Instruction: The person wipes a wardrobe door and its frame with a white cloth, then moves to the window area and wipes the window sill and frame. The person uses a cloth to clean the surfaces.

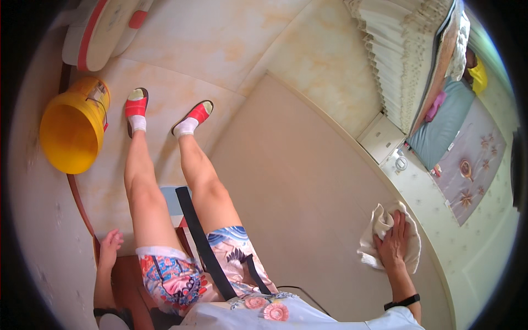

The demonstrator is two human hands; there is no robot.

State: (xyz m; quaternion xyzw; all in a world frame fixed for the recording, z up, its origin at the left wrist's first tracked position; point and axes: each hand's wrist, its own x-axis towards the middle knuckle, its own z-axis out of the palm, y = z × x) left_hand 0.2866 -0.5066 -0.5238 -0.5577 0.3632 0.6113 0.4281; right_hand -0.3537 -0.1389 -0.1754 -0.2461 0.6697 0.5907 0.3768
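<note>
My right hand [393, 242] presses a crumpled white cloth [370, 245] against a broad, flat beige panel that looks like a door [297, 181]. The cloth lies close to the panel's right edge and bunches up around my fingers. Off to the left, my left hand [111, 242] hangs near the wall with nothing in it. Its fingers are apart and loosely bent.
A yellow bucket [69, 132] lies tipped by the left wall, left of my red slippers [196, 114]. A white and red appliance [104, 33] stands at the far left. Beyond the panel are a pale drawer unit [380, 137], a frilled cloth cover [396, 55] and a bed [467, 165].
</note>
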